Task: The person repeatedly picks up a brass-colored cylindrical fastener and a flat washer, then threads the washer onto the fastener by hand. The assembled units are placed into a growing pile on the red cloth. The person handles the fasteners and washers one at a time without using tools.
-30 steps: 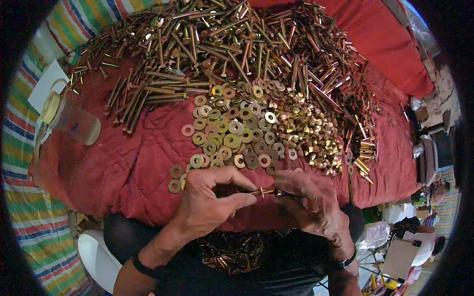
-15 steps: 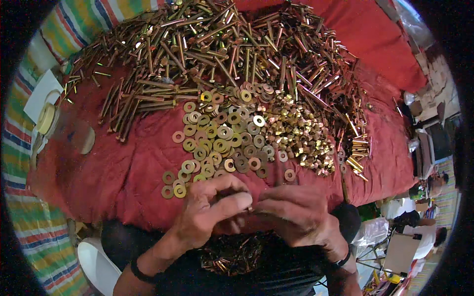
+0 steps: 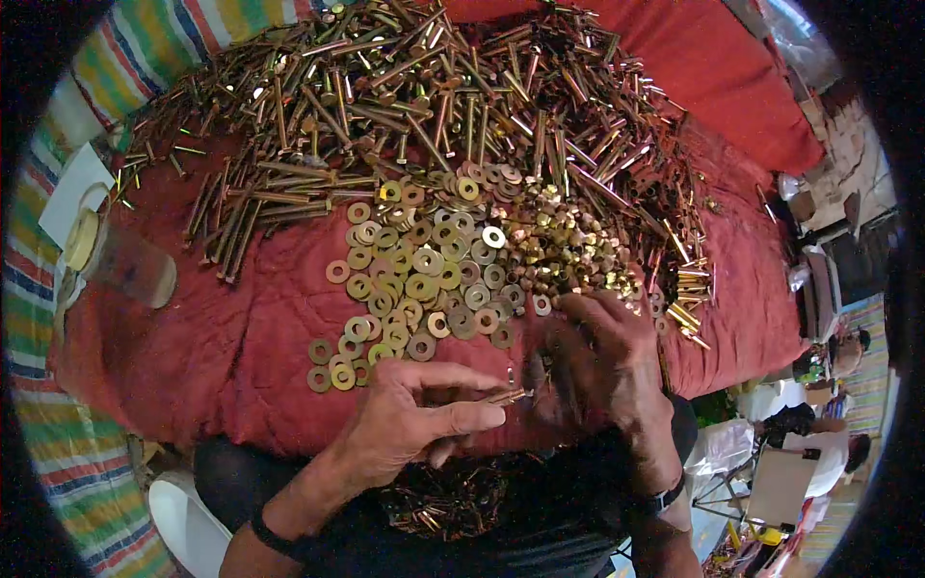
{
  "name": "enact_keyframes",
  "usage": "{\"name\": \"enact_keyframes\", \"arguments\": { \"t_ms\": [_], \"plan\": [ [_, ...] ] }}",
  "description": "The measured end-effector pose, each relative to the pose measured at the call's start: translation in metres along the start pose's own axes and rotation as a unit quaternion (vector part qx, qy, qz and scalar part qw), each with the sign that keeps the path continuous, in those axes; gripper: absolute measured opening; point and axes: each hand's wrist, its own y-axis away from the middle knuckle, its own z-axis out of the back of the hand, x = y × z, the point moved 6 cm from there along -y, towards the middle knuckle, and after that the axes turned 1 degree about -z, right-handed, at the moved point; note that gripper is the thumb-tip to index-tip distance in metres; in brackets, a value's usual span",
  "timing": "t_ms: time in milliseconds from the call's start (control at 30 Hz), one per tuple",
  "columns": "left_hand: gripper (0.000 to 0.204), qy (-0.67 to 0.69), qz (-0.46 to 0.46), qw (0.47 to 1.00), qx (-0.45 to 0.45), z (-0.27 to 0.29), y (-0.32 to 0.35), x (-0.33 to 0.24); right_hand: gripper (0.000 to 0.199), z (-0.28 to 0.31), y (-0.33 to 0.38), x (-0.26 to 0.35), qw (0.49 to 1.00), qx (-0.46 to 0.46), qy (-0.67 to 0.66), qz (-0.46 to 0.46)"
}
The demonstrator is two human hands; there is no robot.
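My left hand pinches a brass-coloured bolt between thumb and fingers, its tip poking out to the right. Its other end is hidden by the hand. My right hand is at the near edge of the pile of nuts, its fingers smeared by motion; whether they hold anything cannot be made out. Flat round washers lie heaped just beyond my left hand. Behind them spreads a big heap of long bolts.
A red cloth covers the work surface. At the left lies a clear jar with a pale lid. More bolts sit in my lap. A white chair stands at lower left, and a person is at far right.
My right hand has left the bolt and moved up and right to the nuts. My left hand keeps the bolt, whose end now shows.
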Motion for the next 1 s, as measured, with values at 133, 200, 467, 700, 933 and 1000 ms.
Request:
{"name": "enact_keyframes", "arguments": {
  "t_ms": [133,200,467,700,933,1000],
  "plan": [
    [0.026,0.056,-0.007,0.998,-0.025,0.003,0.000,0.000,0.015,-0.023,0.003,-0.010,0.994,0.076,0.078,-0.007],
    [0.026,0.062,-0.002,0.997,-0.045,0.009,0.001,0.001,0.015,-0.027,0.002,-0.009,0.991,0.090,0.102,0.012],
    [0.024,0.108,-0.030,0.992,-0.061,0.015,0.003,0.003,0.013,-0.023,-0.004,-0.008,0.990,0.098,0.099,0.021],
    [0.024,0.056,-0.053,0.994,-0.079,0.017,0.002,-0.002,0.017,-0.004,-0.007,-0.009,0.999,0.022,-0.029,-0.037],
    [0.022,0.070,-0.047,0.994,-0.071,0.018,0.004,-0.004,0.021,-0.005,0.005,0.005,0.874,0.103,-0.412,-0.235],
    [0.022,0.086,-0.039,0.994,-0.054,0.018,0.005,-0.004,0.018,-0.008,0.010,0.013,0.846,0.120,-0.451,-0.259]
  ]
}}
